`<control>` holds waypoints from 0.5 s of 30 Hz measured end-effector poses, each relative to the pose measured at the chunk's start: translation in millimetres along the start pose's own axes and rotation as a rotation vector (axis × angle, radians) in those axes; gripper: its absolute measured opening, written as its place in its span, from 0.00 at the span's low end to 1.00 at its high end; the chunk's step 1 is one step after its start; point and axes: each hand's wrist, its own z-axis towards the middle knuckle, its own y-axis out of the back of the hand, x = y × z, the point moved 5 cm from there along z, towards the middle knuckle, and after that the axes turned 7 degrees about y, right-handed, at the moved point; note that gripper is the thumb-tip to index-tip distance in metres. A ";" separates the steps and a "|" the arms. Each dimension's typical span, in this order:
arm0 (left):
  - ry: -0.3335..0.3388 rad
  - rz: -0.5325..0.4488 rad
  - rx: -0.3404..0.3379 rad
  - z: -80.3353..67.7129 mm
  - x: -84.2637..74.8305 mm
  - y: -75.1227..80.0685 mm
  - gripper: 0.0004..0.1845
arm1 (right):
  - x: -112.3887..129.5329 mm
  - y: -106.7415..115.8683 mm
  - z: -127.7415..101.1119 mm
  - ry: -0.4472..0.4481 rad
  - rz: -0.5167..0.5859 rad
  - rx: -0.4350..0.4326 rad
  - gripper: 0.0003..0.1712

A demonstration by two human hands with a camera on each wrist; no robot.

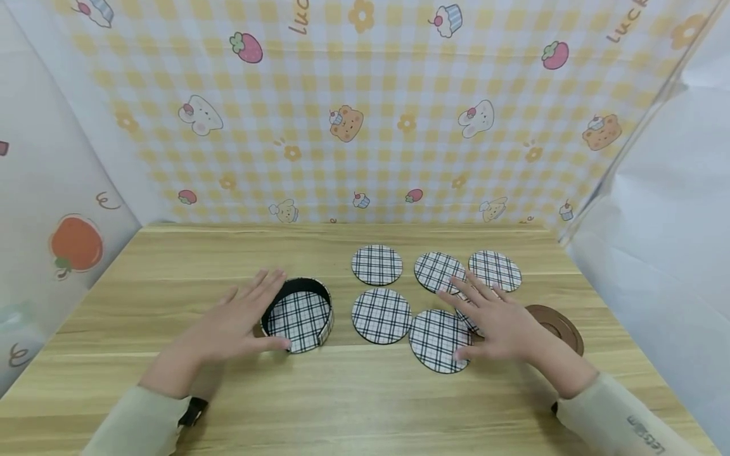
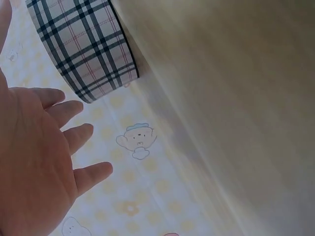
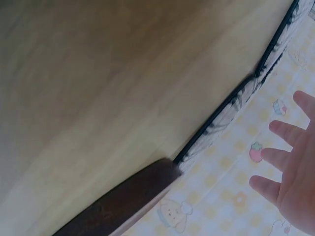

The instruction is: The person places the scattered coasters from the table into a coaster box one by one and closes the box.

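Note:
A round plaid coaster holder with a dark inside stands left of the middle of the table, a plaid disc showing in it. Beside its left rim hovers my left hand, fingers spread; in the left wrist view the holder's plaid wall is just past the fingertips. Over on the right, my right hand is spread above several round plaid coasters, such as this one. One coaster is mostly hidden under that hand. Neither hand grips anything.
A brown round disc lies right of the right hand. More plaid coasters lie flat between the hands, and others lie farther back. A yellow checked cloth hangs behind the wooden table.

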 end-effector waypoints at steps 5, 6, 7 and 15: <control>0.010 -0.016 0.036 1.7 0.2 -4.0 0.61 | 5.5 -5.9 2.7 0.035 0.034 0.029 0.61; 0.011 -0.020 0.040 1.9 0.5 -4.7 0.61 | 6.4 -7.0 3.2 0.047 0.040 0.032 0.61; 0.009 -0.024 0.043 1.9 0.4 -5.0 0.61 | 7.2 -8.1 3.6 0.057 0.050 0.039 0.62; -0.004 -0.066 0.067 3.9 3.5 -4.6 0.62 | 11.9 -12.2 5.8 0.159 0.154 0.060 0.63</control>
